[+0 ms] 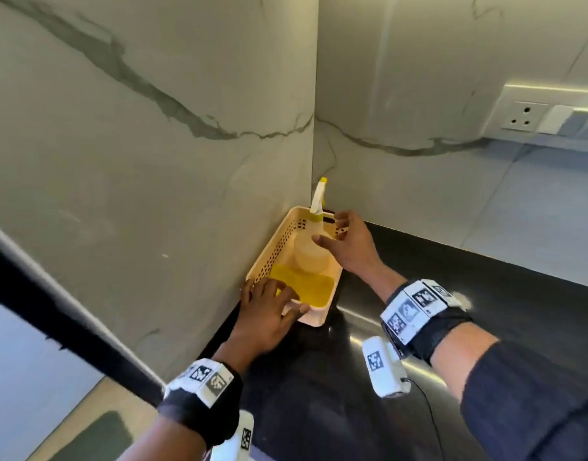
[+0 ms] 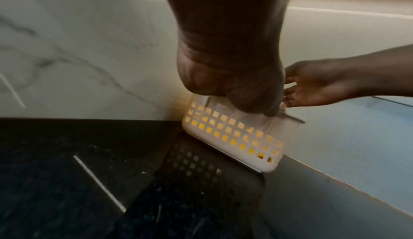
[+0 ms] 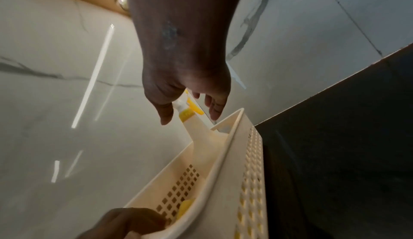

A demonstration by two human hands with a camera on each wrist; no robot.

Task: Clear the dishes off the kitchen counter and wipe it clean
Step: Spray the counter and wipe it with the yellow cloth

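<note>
A cream perforated basket [image 1: 276, 254] [image 2: 234, 136] [image 3: 223, 172] stands in the corner of the black counter [image 1: 452, 311]. Inside it a pale spray bottle [image 1: 311, 252] [image 3: 196, 128] with a yellow nozzle stands at the far end, and a yellow cloth [image 1: 312, 287] [image 3: 185, 207] lies at the near end. My left hand [image 1: 291, 299] [image 2: 245, 101] grips the basket's near rim, fingers inside over the cloth and thumb outside. My right hand [image 1: 329, 232] [image 3: 190, 117] hovers with spread fingers beside the bottle's neck, above the far right rim, holding nothing.
Marble walls close the corner on the left and behind the basket. A wall socket [image 1: 522, 116] with switches sits at the upper right. The counter runs right and toward me. Off its left edge the floor shows a dark mat [image 1: 96, 437].
</note>
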